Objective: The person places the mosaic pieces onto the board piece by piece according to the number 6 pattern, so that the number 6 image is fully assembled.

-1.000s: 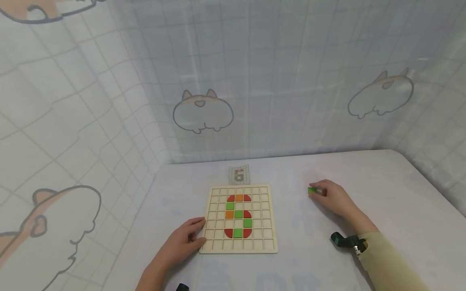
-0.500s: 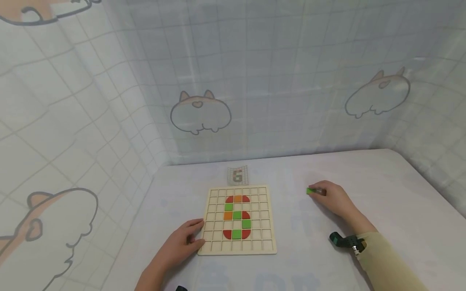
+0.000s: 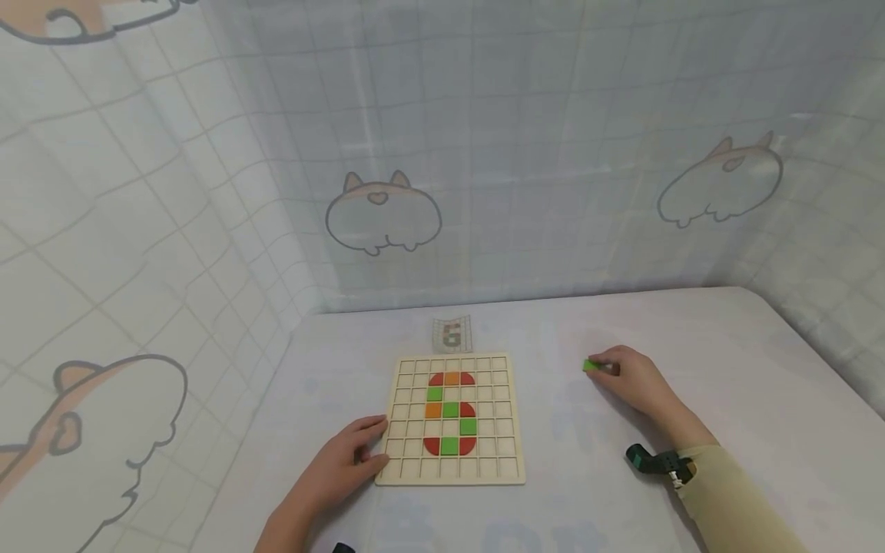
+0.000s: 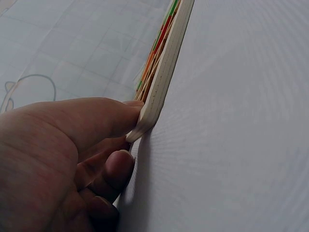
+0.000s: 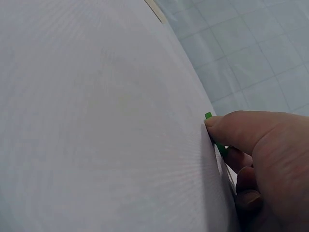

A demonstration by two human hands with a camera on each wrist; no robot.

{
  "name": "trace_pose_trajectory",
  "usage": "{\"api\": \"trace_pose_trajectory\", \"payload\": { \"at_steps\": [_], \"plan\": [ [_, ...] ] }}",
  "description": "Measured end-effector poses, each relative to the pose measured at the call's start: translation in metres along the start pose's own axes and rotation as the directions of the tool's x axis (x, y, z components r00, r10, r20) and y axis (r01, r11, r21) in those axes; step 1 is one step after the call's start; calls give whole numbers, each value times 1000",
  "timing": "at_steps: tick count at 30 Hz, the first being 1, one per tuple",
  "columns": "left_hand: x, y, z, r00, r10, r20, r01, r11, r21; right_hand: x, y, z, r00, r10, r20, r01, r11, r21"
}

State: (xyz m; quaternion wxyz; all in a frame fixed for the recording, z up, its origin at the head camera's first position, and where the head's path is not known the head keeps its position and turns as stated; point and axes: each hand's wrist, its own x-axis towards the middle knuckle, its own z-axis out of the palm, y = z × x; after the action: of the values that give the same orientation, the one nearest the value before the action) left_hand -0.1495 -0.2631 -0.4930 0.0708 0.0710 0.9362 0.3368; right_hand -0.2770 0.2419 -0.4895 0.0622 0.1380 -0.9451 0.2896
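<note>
In the head view my left hand point(image 3: 346, 455) lies at the left edge of a pale square grid board point(image 3: 501, 445), thumb and fingertips touching the edge apart from each other. The left wrist view shows the thumb against the board's rounded corner point(image 4: 147, 123), the other fingers bent below it. Red, orange and green tiles sit in the board's middle cells, forming a 6-like or S-like figure. To the right of the board my right hand point(image 3: 634, 376) pinches a small green tile point(image 3: 590, 365) between thumb and fingers, close over the table; the fingers partly hide it.
Behind the board lies a small card point(image 3: 452, 335) with a coloured figure 6 on a grid. A white cloth covers the table point(image 3: 567, 468). Curtains with a grid and cartoon animals point(image 3: 383, 219) hang at the back and both sides. A dark wrist device point(image 3: 657, 459) sits at my right wrist.
The right thumb and fingers have drawn closer together on the green tile, which has tilted slightly; the hand stays nearly in place. The left hand and board keep their places.
</note>
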Motion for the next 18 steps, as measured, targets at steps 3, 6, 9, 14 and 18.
{"api": "trace_pose_trajectory", "payload": {
  "at_steps": [3, 6, 9, 14, 18],
  "plan": [
    [-1, 1, -1, 1000, 3, 2, -3, 1000, -4, -1, -1, 0, 1000, 10, 5, -10, 1000, 7],
    [0, 2, -1, 1000, 5, 1, -5, 1000, -2, -2, -3, -1, 1000, 16, 13, -16, 1000, 22],
    [0, 1, -1, 1000, -2, 2, 2, 1000, 2, -2, -4, -1, 1000, 22, 19, -23, 999, 32],
    [1, 0, 0, 1000, -2, 5, 2, 1000, 2, -2, -5, 0, 999, 17, 32, -17, 1000, 21],
    [0, -1, 1, 1000, 10, 8, -10, 1000, -8, -1, -5, 1, 998, 14, 54, -14, 1000, 7]
  ]
}}
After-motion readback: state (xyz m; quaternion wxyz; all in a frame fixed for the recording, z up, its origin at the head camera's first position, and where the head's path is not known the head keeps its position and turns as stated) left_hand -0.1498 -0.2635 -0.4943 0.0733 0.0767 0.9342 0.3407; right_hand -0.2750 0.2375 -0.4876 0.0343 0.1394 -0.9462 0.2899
